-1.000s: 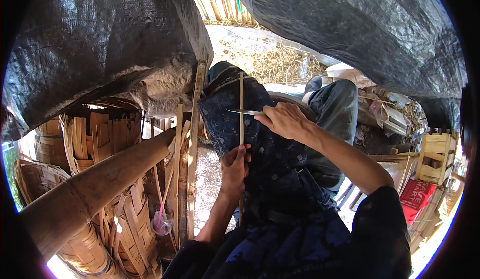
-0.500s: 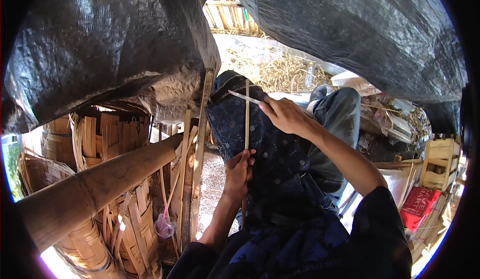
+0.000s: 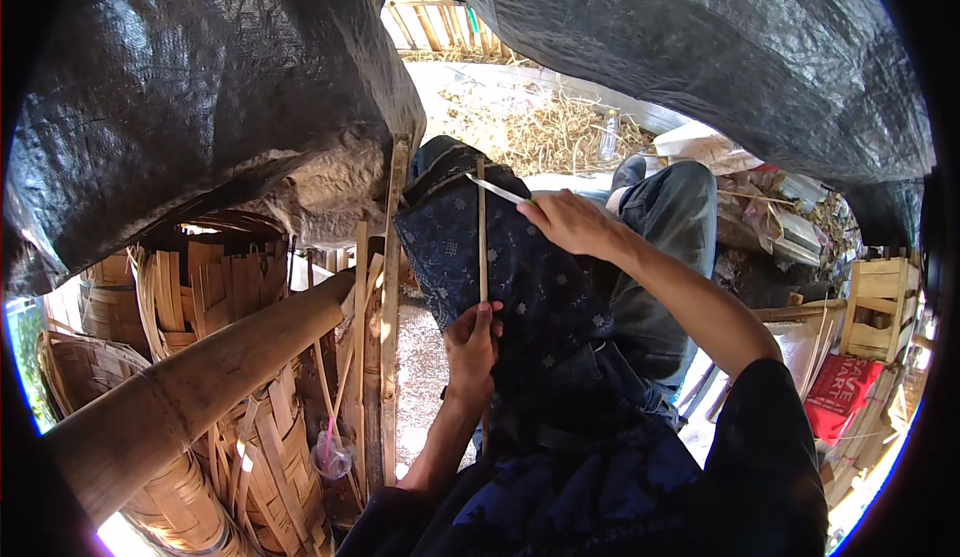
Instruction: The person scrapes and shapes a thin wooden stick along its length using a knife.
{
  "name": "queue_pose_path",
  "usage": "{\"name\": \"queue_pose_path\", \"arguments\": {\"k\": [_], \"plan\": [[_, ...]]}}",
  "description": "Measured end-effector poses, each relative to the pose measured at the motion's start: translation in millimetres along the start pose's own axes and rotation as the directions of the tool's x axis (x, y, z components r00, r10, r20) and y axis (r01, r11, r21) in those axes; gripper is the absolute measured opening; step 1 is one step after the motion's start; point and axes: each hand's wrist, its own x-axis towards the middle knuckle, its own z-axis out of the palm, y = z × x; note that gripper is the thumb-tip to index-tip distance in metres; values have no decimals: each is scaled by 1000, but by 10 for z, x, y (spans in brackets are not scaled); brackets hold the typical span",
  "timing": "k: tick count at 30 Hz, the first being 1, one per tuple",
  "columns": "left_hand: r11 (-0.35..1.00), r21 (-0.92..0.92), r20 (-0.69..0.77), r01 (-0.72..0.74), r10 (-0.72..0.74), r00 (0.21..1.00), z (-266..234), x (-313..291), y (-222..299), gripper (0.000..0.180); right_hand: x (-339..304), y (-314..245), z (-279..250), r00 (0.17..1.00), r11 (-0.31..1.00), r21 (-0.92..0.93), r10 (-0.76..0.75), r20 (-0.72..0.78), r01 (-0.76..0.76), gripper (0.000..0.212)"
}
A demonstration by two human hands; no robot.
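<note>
A narrow bamboo strip (image 3: 483, 242) lies lengthwise over a dark blue patterned cloth (image 3: 540, 287) draped on my leg. Around the strip's near end the fingers of my left hand (image 3: 472, 342) are closed. My right hand (image 3: 572, 223) grips a knife, its handle hidden inside the fingers. The pale knife blade (image 3: 500, 190) points left and crosses the strip close to its far end.
A thick bamboo pole (image 3: 200, 397) slants in from the left, above woven bamboo baskets (image 3: 270, 457). Upright bamboo slats (image 3: 390, 357) stand beside my left arm. Dark tarpaulin (image 3: 680, 47) hangs overhead. A red bag (image 3: 842, 395) and wooden crate (image 3: 878, 307) lie at right.
The whole view has shifted slightly, so most things sit a little further left. Both hands keep their grips, and the blade still crosses the strip near its far end.
</note>
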Motion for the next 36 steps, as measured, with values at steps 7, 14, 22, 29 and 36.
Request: {"name": "queue_pose_path", "arguments": {"k": [7,14,22,29,36], "plan": [[991,-124,0,40,-41,999,-11,59,32,26,181,-299,-165,952,919,247,302,57,-306,28],[991,-124,3,46,-46,999,4,69,27,25,-376,-609,-207,983,990,141,-2,182,-24,28],[999,0,-7,-49,49,999,36,15,-24,26,-173,-529,-59,986,988,-141,80,145,-59,33],[1000,-3,-5,-21,21,1000,21,12,-27,25,-128,-443,48,992,989,-149,3,127,16,32],[995,57,-5,-86,87,996,56,18,-41,24,-513,-521,-23,989,997,-70,29,143,-19,28]]}}
